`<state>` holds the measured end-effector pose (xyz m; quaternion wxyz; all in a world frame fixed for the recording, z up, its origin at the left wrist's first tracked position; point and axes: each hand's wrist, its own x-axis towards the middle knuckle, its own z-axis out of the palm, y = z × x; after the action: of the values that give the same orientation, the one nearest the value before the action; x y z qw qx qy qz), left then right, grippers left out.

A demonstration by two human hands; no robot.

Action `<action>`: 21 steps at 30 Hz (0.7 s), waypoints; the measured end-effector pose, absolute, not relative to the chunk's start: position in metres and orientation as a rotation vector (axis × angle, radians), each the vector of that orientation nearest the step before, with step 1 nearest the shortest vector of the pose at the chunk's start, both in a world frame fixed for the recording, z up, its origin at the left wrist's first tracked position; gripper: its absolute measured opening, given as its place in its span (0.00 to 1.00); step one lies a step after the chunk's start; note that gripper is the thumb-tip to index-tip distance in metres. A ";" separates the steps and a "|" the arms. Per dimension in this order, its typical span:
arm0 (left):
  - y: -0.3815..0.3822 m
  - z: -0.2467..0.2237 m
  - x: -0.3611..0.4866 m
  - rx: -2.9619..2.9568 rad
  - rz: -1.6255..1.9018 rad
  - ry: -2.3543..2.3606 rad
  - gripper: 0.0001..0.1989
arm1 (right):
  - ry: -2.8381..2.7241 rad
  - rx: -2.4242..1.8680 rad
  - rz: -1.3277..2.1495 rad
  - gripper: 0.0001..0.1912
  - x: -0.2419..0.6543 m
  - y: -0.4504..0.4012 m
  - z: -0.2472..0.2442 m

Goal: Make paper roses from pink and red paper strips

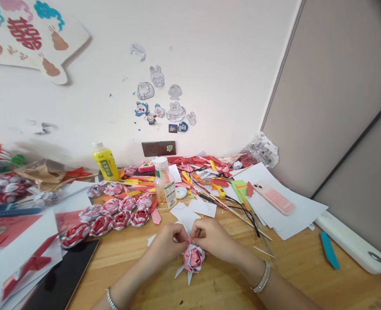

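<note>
A pink and white folded-paper rose (193, 259) is held low over the wooden table (222, 284), with white pointed paper strips sticking out below it. My left hand (170, 242) pinches the top edge of the rose with thumb and forefinger. From the right, my right hand (211, 239) pinches the same edge, its fingertips almost touching the left ones. White paper pieces (187, 215) lie just beyond my hands. Finished-looking red, pink and white paper roses (121, 219) stand in rows at the left.
Behind are a yellow bottle (106, 162), a clear bottle (165, 185) and coloured paper strips (196, 165). A black tablet (64, 275) lies at left. Right are a pink phone (274, 199) on white sheets (287, 224), thin sticks and a teal object (329, 249).
</note>
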<state>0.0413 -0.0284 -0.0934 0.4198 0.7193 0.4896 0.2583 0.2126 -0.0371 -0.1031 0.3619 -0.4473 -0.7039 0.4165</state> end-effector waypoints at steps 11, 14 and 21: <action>-0.024 -0.092 0.038 1.700 0.634 1.189 0.05 | -1.877 -1.208 0.994 0.07 0.209 -0.039 -0.101; -0.019 -0.087 0.029 1.565 0.557 1.061 0.13 | -1.825 -1.179 0.965 0.06 0.208 -0.039 -0.101; -0.016 -0.095 0.023 1.373 0.495 0.923 0.22 | -1.802 -1.110 0.877 0.07 0.206 -0.038 -0.104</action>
<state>0.0232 -0.0161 -0.0947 0.6500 0.6042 0.4062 0.2178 0.2059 -0.0383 -0.1036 0.4125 -0.4414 -0.7165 0.3489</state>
